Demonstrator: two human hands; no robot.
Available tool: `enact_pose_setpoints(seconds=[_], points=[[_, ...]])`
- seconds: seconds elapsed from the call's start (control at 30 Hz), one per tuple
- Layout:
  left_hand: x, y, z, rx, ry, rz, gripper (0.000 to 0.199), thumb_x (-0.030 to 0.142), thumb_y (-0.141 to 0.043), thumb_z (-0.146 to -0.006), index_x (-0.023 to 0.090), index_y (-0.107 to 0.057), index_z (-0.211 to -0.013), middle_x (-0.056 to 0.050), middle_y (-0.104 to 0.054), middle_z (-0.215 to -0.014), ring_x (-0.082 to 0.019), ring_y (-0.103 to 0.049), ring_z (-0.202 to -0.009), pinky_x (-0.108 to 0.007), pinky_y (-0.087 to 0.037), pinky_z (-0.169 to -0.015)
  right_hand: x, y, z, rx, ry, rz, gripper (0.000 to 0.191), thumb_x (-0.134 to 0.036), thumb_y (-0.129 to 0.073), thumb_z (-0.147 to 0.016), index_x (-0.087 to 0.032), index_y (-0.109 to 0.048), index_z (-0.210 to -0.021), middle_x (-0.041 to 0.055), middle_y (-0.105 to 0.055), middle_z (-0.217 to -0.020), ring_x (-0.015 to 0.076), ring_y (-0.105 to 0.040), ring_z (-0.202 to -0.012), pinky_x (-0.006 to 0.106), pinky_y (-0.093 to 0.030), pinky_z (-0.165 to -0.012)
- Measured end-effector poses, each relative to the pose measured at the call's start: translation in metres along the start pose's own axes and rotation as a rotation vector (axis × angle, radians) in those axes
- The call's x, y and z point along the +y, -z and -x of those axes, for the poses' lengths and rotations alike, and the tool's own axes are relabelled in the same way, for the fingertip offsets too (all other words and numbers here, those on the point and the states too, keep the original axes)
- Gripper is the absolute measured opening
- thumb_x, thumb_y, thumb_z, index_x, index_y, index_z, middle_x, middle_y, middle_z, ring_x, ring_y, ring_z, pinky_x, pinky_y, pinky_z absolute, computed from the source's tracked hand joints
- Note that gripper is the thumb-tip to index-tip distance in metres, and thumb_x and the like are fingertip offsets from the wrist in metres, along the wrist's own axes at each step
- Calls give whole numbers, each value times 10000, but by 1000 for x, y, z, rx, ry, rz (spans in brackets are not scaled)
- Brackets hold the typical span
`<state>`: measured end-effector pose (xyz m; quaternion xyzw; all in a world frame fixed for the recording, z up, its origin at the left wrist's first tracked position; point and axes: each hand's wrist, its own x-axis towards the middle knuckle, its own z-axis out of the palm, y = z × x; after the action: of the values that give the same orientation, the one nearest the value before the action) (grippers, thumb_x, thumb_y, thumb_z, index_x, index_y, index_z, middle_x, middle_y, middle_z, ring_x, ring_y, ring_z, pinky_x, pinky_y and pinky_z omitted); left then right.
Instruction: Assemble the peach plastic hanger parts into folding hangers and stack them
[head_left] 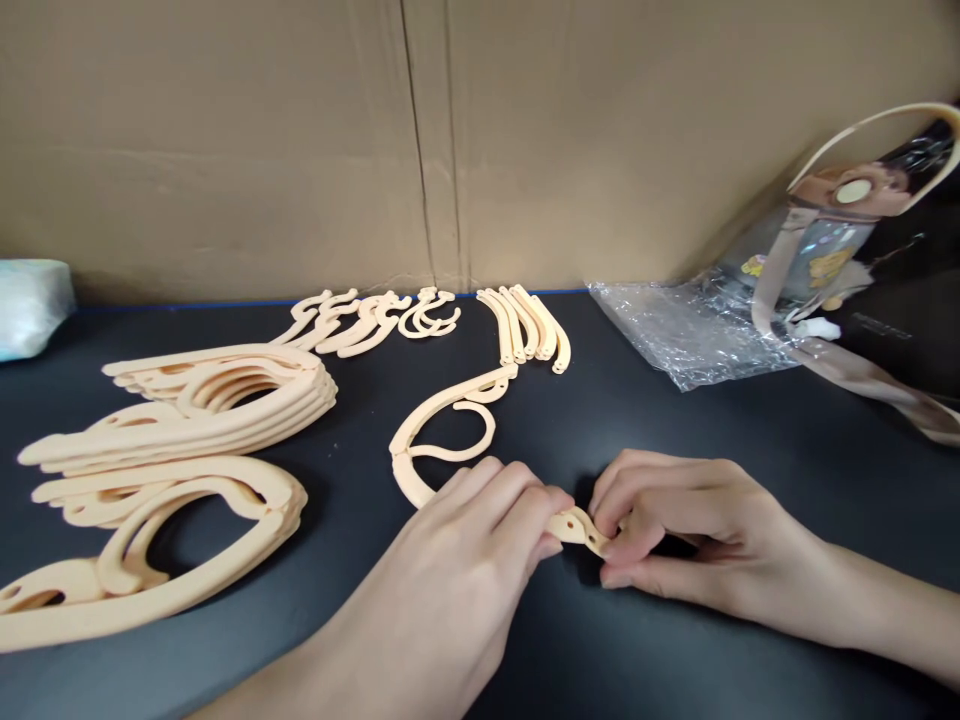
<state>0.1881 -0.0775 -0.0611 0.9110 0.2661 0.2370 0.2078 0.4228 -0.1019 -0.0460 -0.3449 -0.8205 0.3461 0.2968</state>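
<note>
Cream curved pieces form a partly joined, open loop [450, 392] in the middle of the dark table, its lower part hidden behind my left hand [480, 550]. That hand's fingers are closed on a small cream piece [568, 526] with holes in it. From the right, my right hand [690, 530] pinches the other end of the same piece between thumb and fingers. The two hands' fingertips are a short gap apart. Whether the held piece is joined to the loop is hidden by my left hand.
Stacked cream curved assemblies [225, 420] lie at the left. Loose curved pieces [360, 320] and a row of slim ones [525, 325] lie at the back. Clear plastic [675, 330] and a strapped bottle [810, 255] are at the right, a white packet [34, 305] far left.
</note>
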Motion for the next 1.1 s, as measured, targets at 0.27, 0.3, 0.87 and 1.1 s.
enact_pose_setpoints(seconds=[0.27,0.3,0.87,1.1], points=[[-2,-3,1,73,0,0,275,125,-418,-1036,232,-542,-1257,-17,-642,-1054,-196,-589,-953,-334,-489,-863,-7,1,-1,88,-228,60,72,-200,-691,-879,-205,-690,-950,-31,-668,-813,71,-579,-654,182,-449,-595],[-2,-3,1,75,4,3,292,124,-420,-1037,241,-533,-1279,-13,-639,-1056,-192,-586,-961,-326,-487,-865,-7,1,-1,90,-226,42,64,-217,-695,-878,-202,-694,-941,-32,-668,-807,70,-576,-657,181,-447,-605],[-3,2,-2,60,-61,24,273,37,-485,-981,203,-611,-1158,-2,-621,-949,-165,-574,-864,-262,-478,-773,-1,5,2,-26,-160,12,135,-308,-697,-923,-192,-644,-878,-15,-659,-839,95,-586,-700,225,-435,-639],[-3,1,-1,68,-79,68,263,-11,-522,-948,177,-617,-1106,6,-632,-955,-153,-574,-868,-245,-456,-777,-4,4,3,-59,-53,71,98,-228,-670,-945,-188,-609,-880,-7,-647,-845,98,-574,-768,214,-448,-705]])
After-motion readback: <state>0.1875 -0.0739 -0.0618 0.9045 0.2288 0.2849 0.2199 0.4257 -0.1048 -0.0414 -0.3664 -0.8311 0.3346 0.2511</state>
